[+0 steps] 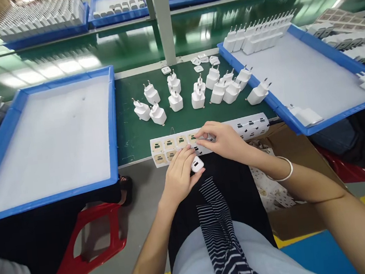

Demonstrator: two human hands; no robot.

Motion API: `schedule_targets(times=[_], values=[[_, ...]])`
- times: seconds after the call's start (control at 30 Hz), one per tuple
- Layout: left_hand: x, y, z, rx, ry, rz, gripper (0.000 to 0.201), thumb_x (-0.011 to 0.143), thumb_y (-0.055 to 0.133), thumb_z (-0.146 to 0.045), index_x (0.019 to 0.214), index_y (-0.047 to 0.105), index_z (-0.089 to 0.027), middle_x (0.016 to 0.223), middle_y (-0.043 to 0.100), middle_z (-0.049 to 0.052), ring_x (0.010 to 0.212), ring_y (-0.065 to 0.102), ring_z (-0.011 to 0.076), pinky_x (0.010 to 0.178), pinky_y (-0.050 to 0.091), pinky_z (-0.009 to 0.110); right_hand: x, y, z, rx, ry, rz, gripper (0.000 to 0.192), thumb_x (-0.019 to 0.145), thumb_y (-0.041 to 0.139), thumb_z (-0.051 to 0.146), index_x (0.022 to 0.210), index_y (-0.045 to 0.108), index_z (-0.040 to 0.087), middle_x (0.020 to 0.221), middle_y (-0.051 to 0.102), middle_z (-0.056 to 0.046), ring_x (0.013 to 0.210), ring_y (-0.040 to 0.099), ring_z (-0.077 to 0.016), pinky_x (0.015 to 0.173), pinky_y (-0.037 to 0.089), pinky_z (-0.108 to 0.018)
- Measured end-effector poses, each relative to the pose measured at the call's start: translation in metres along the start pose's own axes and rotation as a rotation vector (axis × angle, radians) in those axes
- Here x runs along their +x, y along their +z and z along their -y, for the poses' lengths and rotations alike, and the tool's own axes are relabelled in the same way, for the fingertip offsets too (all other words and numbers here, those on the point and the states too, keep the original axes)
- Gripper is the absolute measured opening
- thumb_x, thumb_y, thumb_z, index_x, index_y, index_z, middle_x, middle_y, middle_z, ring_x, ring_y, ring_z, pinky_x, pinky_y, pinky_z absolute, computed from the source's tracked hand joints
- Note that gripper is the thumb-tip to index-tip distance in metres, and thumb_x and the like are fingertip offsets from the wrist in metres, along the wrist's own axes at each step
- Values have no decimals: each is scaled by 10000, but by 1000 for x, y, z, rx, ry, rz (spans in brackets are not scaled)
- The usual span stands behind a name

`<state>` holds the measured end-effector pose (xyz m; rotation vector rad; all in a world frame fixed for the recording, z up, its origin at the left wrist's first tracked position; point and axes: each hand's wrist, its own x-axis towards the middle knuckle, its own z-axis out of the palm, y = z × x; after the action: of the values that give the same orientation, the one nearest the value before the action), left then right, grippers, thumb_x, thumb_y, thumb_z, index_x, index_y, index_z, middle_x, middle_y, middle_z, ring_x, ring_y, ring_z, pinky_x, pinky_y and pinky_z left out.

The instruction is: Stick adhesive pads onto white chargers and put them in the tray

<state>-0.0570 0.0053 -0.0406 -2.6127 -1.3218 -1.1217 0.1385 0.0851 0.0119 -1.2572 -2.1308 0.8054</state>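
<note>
My left hand is closed around a white charger, its face with a dark port slot turned up toward me. Right beside it, the thumb and fingertips of my right hand pinch together over a sticker sheet that lies along the table's front edge. Whether a sticker is between those fingers is too small to make out. The sheet's left part shows yellowish squares, while the right part has white ones with dark slots. Behind it, several white plug chargers stand on the green table, pins up.
A blue-rimmed tray lies at the left. Another blue tray at the right holds plug chargers along its edges. Small white pieces lie near the post. Below are a red stool and a cardboard box.
</note>
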Motion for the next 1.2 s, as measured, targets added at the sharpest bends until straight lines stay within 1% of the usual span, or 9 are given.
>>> schedule_targets(times=[0.17, 0.37, 0.47, 0.6, 0.73, 0.83, 1.0, 1.1, 1.2], values=[[1, 0, 0, -4, -18, -3, 408, 951, 646, -334, 1315, 537, -183, 1255, 740, 153, 1278, 674, 306, 1069, 564, 460, 16, -8, 2, 198, 108, 73, 137, 834, 721, 271, 715, 715, 204, 654, 664, 11, 615, 530, -135, 604, 369, -304], [10, -2, -3, -37, -105, -3, 366, 951, 645, -322, 1274, 542, -185, 1242, 733, 159, 1250, 684, 304, 1017, 555, 443, 34, -30, -6, 674, 249, 56, 172, 767, 809, 358, 753, 738, 202, 659, 697, 0, 588, 577, -113, 569, 446, -273], [19, -3, -3, -73, -162, -18, 347, 955, 642, -310, 1258, 544, -172, 1243, 728, 160, 1235, 683, 293, 1015, 535, 438, 35, -44, -11, 811, 297, -35, 210, 752, 844, 388, 796, 737, 213, 768, 753, -23, 686, 674, -136, 615, 524, -273], [40, -7, -2, -191, -248, -33, 308, 965, 632, -341, 1230, 547, -209, 1264, 717, 124, 1225, 673, 269, 1017, 512, 434, 27, -59, -12, 814, 258, -133, 179, 745, 862, 310, 834, 732, 227, 818, 761, -15, 798, 729, -160, 735, 573, -297], [60, -15, -3, -372, -254, -105, 307, 946, 668, -355, 1208, 562, -235, 1277, 702, 101, 1220, 656, 258, 1060, 482, 456, 10, -67, -4, 755, 248, -120, 270, 744, 872, 291, 982, 755, 250, 805, 766, -14, 791, 735, -188, 770, 582, -341], [66, -16, -6, -605, -272, -132, 343, 913, 716, -388, 1187, 564, -250, 1190, 700, 81, 1191, 662, 248, 1029, 516, 433, -3, -69, 1, 790, 291, -36, 184, 733, 881, 300, 871, 779, 235, 825, 768, -31, 755, 718, -180, 695, 572, -319], [59, -7, -12, -832, -327, -143, 564, 748, 823, -580, 1106, 523, -263, 1062, 604, 34, 882, 667, 182, 783, 568, 337, -23, -63, 10, 874, 285, 27, 157, 755, 878, 338, 738, 762, 234, 666, 699, -8, 590, 620, -133, 509, 471, -268], [52, -8, -17, -792, -257, -95, 529, 832, 715, -628, 1159, 503, -271, 1086, 561, 62, 975, 602, 211, 851, 555, 374, -34, -58, 18, 870, 263, -9, 156, 758, 879, 339, 755, 755, 246, 642, 691, -1, 558, 609, -136, 472, 451, -267], [49, -13, -22, -818, -196, -37, 389, 968, 533, -540, 1243, 466, -274, 1127, 523, 91, 1059, 558, 237, 917, 542, 414, -41, -55, 27, 908, 256, 27, 150, 791, 857, 335, 767, 739, 244, 602, 673, 13, 520, 595, -125, 458, 444, -256]])
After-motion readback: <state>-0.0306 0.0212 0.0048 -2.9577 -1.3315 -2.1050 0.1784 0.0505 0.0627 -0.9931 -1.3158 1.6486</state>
